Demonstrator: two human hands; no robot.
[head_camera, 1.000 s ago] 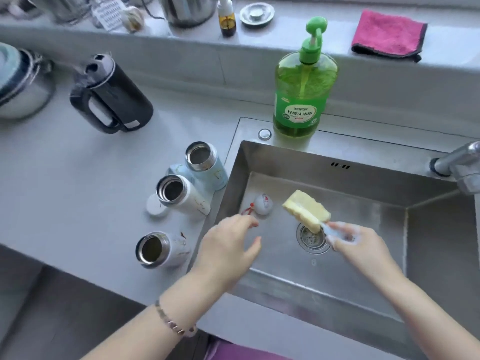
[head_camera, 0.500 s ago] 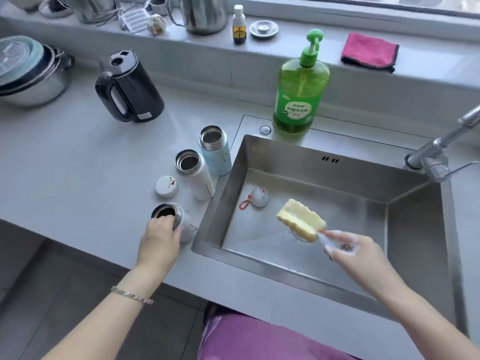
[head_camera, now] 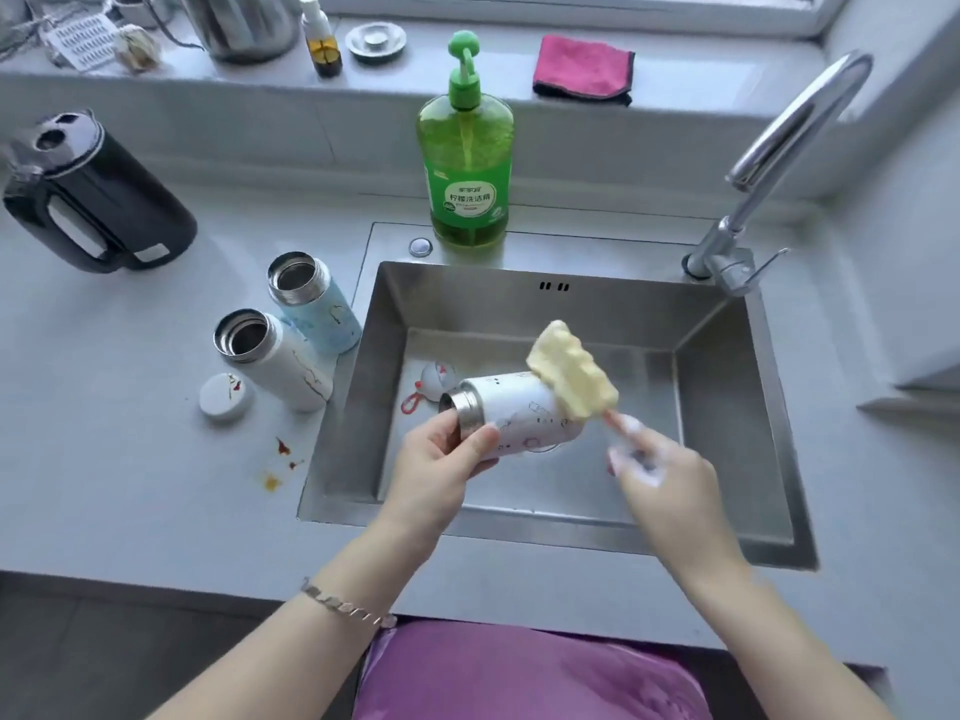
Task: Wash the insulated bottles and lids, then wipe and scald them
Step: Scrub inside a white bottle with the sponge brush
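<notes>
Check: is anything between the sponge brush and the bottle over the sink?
Nothing visible. The sponge brush in the right hand overlaps the bottle at its base end; the left hand grips its steel mouth.

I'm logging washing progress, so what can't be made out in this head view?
All head view.
- Inside of the bottle: its mouth faces sideways, partly covered by the left hand.
- Handle of the sponge brush: hidden in the foamy right hand.
- Drain of the sink: behind the bottle.
- Print on the soap bottle: too small.
- Most of the steel jug: past the top edge.
</notes>
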